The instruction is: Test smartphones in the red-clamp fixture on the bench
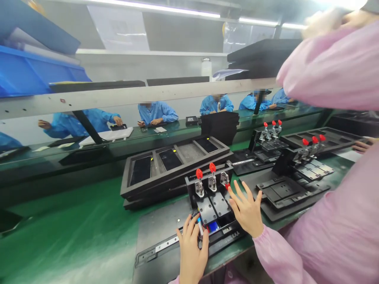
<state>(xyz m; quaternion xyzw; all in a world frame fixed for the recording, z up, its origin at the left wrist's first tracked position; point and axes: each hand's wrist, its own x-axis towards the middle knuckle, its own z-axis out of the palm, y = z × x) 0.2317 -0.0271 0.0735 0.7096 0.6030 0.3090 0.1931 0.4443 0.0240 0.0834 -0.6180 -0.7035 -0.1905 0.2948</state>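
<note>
A black clamping fixture (204, 205) stands on the bench, with two metal press plates (213, 207) and several toggle clamps with red tips (212, 168). Under the plates a device with a blue lit part (213, 226) shows in part. My left hand (192, 248) lies at the fixture's near left side, fingers apart, fingertips by the device's edge; it grips nothing I can see. My right hand (247, 211) is spread at the right side, its fingertips at the lowered red clamp handle (227, 186); whether they press it I cannot tell.
Behind the fixture, stacked black foam trays (177, 157) hold several phone-like screens. To the right stand two similar fixtures (293, 185). A co-worker in a pink smock (340, 221) stands close at right, an arm raised. People in blue smocks (158, 112) sit across the bench.
</note>
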